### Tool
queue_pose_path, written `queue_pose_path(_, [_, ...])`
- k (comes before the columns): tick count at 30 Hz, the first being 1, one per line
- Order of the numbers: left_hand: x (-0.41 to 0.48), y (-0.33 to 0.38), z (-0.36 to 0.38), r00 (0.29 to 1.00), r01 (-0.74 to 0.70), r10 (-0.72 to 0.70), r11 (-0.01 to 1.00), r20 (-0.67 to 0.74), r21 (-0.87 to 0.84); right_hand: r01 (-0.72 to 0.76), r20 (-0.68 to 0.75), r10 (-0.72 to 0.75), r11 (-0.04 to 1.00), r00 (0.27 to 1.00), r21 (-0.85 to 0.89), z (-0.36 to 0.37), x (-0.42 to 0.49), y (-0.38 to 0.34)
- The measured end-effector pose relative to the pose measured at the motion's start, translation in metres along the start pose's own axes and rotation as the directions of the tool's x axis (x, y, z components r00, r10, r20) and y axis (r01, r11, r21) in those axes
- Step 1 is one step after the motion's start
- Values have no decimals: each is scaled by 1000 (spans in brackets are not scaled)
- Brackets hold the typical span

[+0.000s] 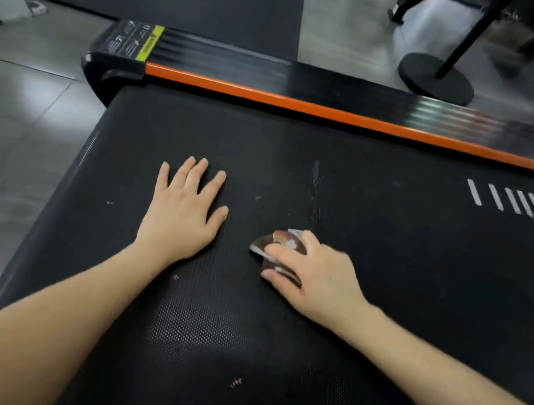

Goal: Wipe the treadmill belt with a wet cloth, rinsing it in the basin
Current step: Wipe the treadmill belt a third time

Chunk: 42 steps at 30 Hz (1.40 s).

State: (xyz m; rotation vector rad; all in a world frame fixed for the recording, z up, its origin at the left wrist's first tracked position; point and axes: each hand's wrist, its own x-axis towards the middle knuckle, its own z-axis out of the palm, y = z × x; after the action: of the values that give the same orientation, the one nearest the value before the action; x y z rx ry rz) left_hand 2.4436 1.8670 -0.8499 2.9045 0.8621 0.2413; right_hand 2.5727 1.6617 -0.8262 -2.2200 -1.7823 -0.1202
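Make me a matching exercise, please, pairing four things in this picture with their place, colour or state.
Things:
1. left hand
2. cloth
3. rail stripe
4. round base

Descriptions:
A. stands on the floor beyond the rail
B. gripped by the right hand
C. flat on the belt, fingers spread
D. orange, along the belt's far edge

Pairs: 1-C, 2-B, 3-D, 4-A

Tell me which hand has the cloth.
The right hand: it grips the bunched cloth against the belt, while the left hand lies flat and empty.
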Motion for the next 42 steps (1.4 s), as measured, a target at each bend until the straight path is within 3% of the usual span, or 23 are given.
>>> queue_pose_path(2, [0, 0, 0, 1000, -1, 1, 1000, 0, -4, -83, -10, 83, 994, 997, -78, 0, 24, 14])
queue_pose_path(4, [0, -1, -1, 1000, 3, -3, 1000, 8, -8, -294, -64, 288, 946, 956, -134, 5, 55, 28])
queue_pose_path(7, [0, 0, -2, 1000, 7, -7, 1000, 24, 0, -455, -124, 442, 884, 888, -105, 14, 67, 21])
queue_pose_path(10, [0, 1, -4, 1000, 11, -10, 1000, 28, -5, -343, -176, 322, 934, 930, -102, 9, 19, -23])
queue_pose_path(13, [-2, 2, -5, 999, 12, -11, 1000, 46, -18, -174, -67, 172, 984, 983, -33, -3, -48, -59])
queue_pose_path(15, [-1, 3, -7, 999, 8, -7, 1000, 39, -16, -117, -21, 116, 990, 993, -75, -10, -69, -55])
queue_pose_path(21, [-2, 4, -8, 999, 23, -23, 1000, 42, -7, -253, -118, 228, 921, 967, -297, -6, -69, -30])
queue_pose_path(25, [-9, 3, -18, 996, 62, -55, 993, 70, -105, -265, -144, 238, 940, 960, -213, -5, -71, -31])
queue_pose_path(28, [-39, -4, -34, 993, 121, -116, 964, 36, -235, -309, -141, 281, 915, 949, -259, -8, -66, -36])
queue_pose_path(30, [-75, -12, -43, 997, 73, -79, 969, -17, -235, -394, -143, 369, 886, 918, -244, -9, -66, -49])
queue_pose_path(33, [-128, -25, -49, 998, 14, -26, 982, -61, -190, -500, -124, 489, 861, 864, -89, -6, -74, -79])
queue_pose_path(35, [-157, -33, -50, 994, 86, -96, 981, -55, -174, -445, -54, 443, 895, 895, -31, -5, -93, -117])
queue_pose_path(37, [-177, -40, -50, 974, 210, -221, 964, -57, -163, -292, 5, 292, 956, 957, 13, -6, -117, -154])
queue_pose_path(40, [-194, -46, -45, 933, 353, -360, 920, -11, -169, -106, 76, 106, 994, 991, -9, -13, -126, -150])
queue_pose_path(42, [-200, -47, -40, 919, 390, -393, 903, 16, -183, -188, 72, 193, 980, 979, -61, -17, -108, -127])
